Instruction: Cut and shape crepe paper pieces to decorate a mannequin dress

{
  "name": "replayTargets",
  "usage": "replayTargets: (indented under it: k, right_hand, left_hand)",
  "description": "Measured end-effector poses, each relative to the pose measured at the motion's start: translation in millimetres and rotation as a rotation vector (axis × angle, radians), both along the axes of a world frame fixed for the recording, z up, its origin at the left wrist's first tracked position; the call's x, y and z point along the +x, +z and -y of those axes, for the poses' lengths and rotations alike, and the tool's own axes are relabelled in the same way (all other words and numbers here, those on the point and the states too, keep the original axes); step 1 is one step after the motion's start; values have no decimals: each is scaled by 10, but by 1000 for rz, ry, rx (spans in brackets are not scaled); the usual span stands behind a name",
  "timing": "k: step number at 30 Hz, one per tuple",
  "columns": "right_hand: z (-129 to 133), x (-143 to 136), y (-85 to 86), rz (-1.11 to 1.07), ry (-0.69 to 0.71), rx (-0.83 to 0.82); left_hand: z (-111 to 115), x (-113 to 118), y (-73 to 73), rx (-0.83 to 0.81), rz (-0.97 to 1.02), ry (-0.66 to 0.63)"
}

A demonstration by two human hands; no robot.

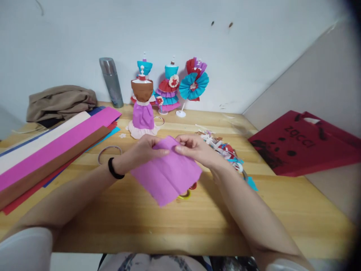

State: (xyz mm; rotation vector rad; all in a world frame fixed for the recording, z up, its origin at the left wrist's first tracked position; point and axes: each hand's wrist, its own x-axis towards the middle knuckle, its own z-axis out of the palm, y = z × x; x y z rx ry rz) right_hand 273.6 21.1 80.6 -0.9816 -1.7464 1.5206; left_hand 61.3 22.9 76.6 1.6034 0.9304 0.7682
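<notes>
A piece of purple crepe paper (169, 177) hangs from both hands above the middle of the table. My left hand (148, 150) pinches its top edge between thumb and fingers; a black band circles that wrist. Close beside it, my right hand (193, 148) pinches the same edge. Behind the hands stands a small dress form (142, 113) with a brown top, purple skirt and pale ruffled hem. Under the paper, the yellow and red handles of what look like scissors (185, 195) partly show.
Long coloured paper strips (53, 150) and a brown cloth (62, 101) lie left. A grey flask (112, 82), another dressed form (169, 90) and a blue paper rosette (194, 86) stand behind. Paper scraps (222, 148) and a red bag (304, 145) are right. A tape roll (109, 147) lies left.
</notes>
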Motion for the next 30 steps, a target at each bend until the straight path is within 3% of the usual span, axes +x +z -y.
replayTargets:
  k: [4,9,14,18,24,30]
  right_hand:
    - [-89,116,10,-33,-46,16]
    - [-209,169,-90,-50,-31,-63]
    - [-235,156,-158,-40,-121,-55]
    - [-234,128,-183,-57,-144,-60]
    - [-232,64,-282,-109,-213,-92]
    - [-156,-62,-397,-153,-232,-128]
  left_hand:
    - [-14,-2,-115,-235,311,175]
    - [-32,-28,-249,-328,529,291]
    - [-54,-46,-360,-342,454,226]
    - [-63,-69,-420,-378,442,249]
    - [-29,-80,-386,-382,410,267]
    - [81,-177,-315,-337,274,180]
